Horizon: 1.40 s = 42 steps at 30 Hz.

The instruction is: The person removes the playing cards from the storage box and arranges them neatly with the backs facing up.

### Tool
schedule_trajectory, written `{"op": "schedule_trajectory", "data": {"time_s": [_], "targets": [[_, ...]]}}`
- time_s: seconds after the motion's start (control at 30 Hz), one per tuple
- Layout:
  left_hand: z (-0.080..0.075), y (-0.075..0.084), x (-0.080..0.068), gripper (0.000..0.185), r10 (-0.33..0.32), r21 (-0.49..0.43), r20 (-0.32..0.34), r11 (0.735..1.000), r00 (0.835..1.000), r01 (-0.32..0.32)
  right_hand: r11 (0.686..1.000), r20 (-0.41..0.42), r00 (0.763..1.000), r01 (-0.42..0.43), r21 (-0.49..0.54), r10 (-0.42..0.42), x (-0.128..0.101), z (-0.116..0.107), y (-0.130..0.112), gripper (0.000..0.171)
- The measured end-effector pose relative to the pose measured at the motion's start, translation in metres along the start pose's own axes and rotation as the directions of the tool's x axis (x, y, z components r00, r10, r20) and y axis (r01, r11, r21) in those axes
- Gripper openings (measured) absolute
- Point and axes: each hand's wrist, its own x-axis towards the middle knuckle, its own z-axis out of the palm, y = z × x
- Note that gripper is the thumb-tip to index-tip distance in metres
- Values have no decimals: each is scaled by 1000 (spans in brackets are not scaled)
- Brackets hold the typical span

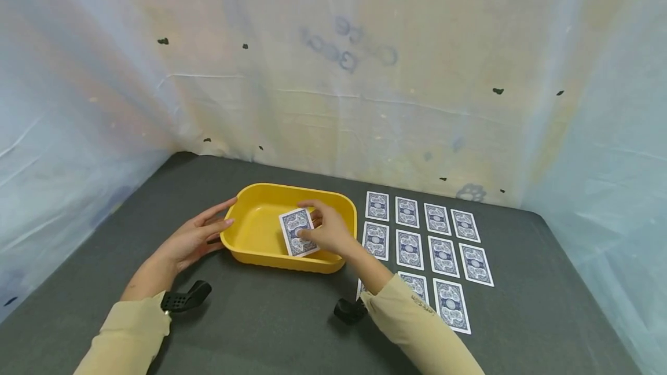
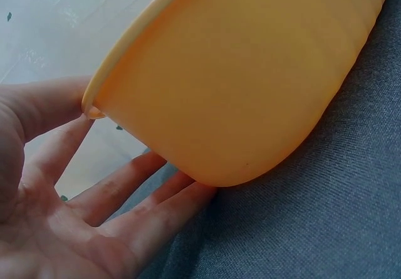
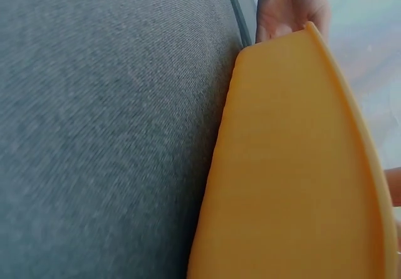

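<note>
A blue-backed playing card (image 1: 297,232) is pinched face down in the right hand (image 1: 328,230), just over the near rim of the yellow tub (image 1: 260,250). The tub's left end is touched by the straight, spread fingers of the left hand (image 1: 195,237). The thin card could be caught on the rim and flipped, or the light tub nudged; farther right, the laid-out cards (image 1: 422,230) could be brushed by the sleeve.

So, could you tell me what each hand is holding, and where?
Right hand pinches a playing card by its right edge; left hand holds nothing.
</note>
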Motion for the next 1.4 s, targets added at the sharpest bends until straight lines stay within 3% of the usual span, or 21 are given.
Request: {"op": "schedule_trajectory", "data": {"time_s": [0.23,0.63,0.97,1.4], "targets": [[-1,1,-1,69,2,0,-6,1000,1000,-2,989,-48,999,26,143,-19,-7,-9,5,53],[-2,0,0,69,-5,-8,-2,1000,1000,5,970,-114,992,73,233,-47,-16,-19,13,53],[-2,-1,2,69,1,1,4,1000,1000,-1,958,-189,982,58,281,-4,-27,-31,19,52],[-4,-2,1,68,25,-2,50,1000,998,-25,960,-227,974,43,278,22,-47,-50,33,55]]}}
